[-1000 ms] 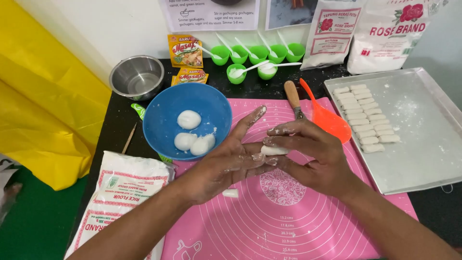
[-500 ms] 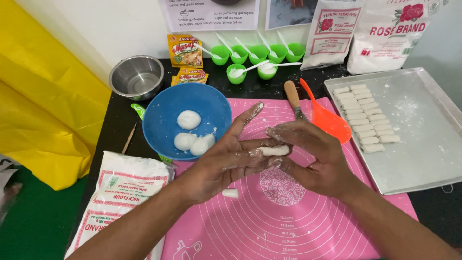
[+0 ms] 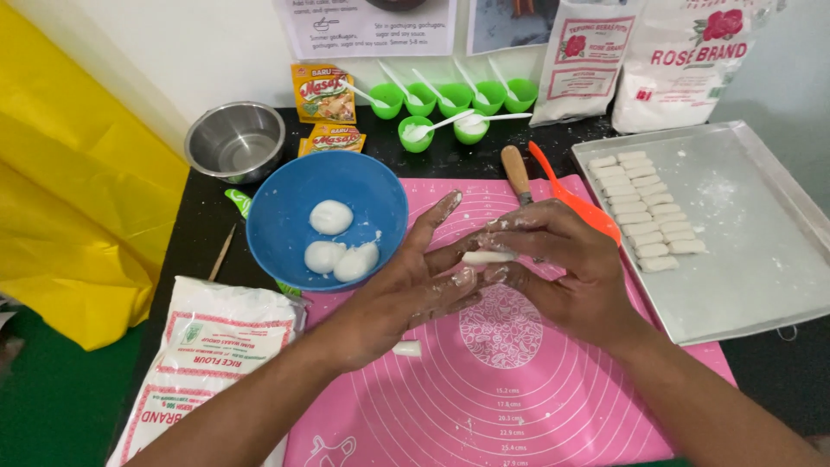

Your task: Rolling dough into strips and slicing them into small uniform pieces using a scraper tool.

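Rolling is what I see: a small white dough log (image 3: 487, 257) sits between my two floury hands, above the middle of the pink silicone mat (image 3: 536, 389). My left hand (image 3: 406, 290) lies palm up with fingers spread flat; my right hand (image 3: 562, 259) curls over from the right, its fingertips pressing the log against the left fingers (a pinch-press, not a closed fist). Another short dough piece (image 3: 406, 348) lies on the mat just near of the left hand, apart from it.

Left and far of the hands is a blue bowl (image 3: 285, 251) holding three white dough balls (image 3: 332, 217). Farther left stands a steel bowl (image 3: 235, 138). Right of the mat, a metal tray (image 3: 761, 259) carries rows of finished dough logs (image 3: 644, 212) along its left side. An orange spatula (image 3: 575, 203) and a wooden-handled tool (image 3: 516, 171) lie just far of the right hand. Green cups with white spoons (image 3: 432, 130) line the far edge. A flour bag (image 3: 207, 363) lies at the near left.
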